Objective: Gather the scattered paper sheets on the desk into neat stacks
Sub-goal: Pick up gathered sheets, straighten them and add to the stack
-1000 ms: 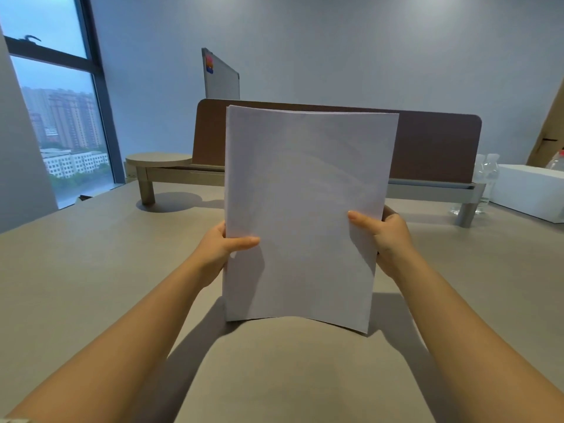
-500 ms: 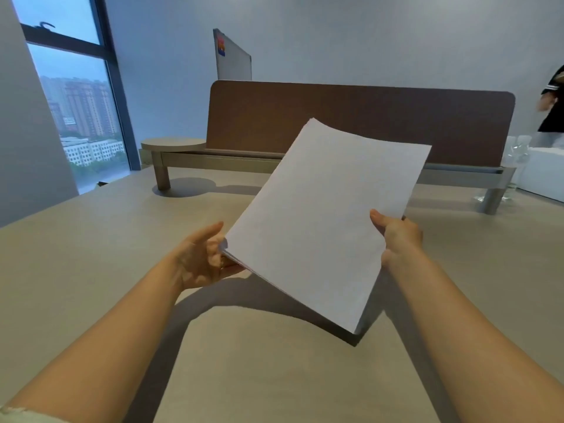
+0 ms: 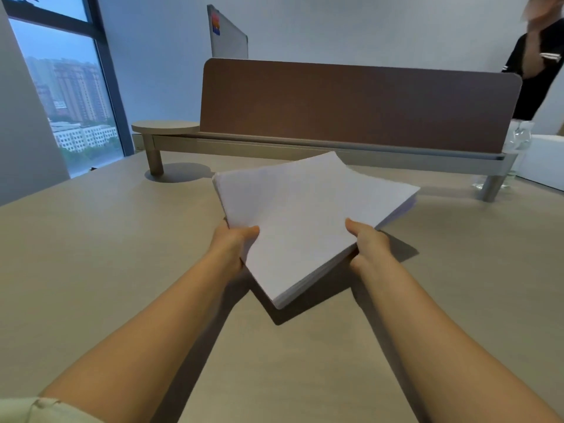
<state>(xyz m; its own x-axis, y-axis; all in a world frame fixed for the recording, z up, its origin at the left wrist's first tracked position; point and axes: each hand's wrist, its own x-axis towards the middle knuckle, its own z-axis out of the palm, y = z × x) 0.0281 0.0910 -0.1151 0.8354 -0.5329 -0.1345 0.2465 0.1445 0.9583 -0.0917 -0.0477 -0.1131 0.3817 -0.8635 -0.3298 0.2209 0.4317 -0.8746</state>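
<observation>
Gripping a thick stack of white paper sheets [image 3: 308, 215] from both sides, the left hand [image 3: 233, 242] and the right hand [image 3: 370, 245] each lay a thumb on the top sheet, with the fingers hidden beneath. The stack is blank on top, turned cornerwise so one corner points toward the person, and its edges are fairly well aligned, with layers showing along the near right edge. It hangs low over the middle of the beige desk [image 3: 91, 254], casting a dark shadow. Toward the desk's far edge stands a brown divider panel [image 3: 351, 102].
</observation>
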